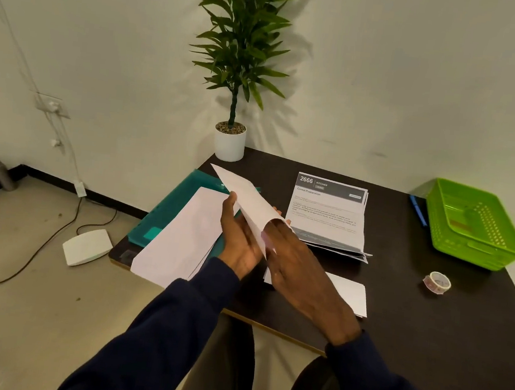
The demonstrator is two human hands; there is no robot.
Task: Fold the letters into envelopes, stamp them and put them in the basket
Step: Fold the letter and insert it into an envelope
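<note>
A white envelope [243, 198] is held up over the table's left half, its mouth spread open. My left hand [238, 240] grips it from the left with the thumb on top. The fingers of my right hand [302, 269] reach into its opening. A stack of white envelopes [178, 240] lies to the left on a teal folder [172, 205]. Printed letters [330, 215] lie in a pile behind my hands. A folded white sheet [350, 293] rests under my right wrist. The green basket [472, 223] stands at the far right, and a roll of stamp tape [437, 282] lies in front of it.
A potted plant [230, 141] stands at the dark table's [426, 333] back left corner. A blue pen [418, 210] lies left of the basket. On the floor to the left are a white device [87, 247], cables and a grey bottle [1, 174].
</note>
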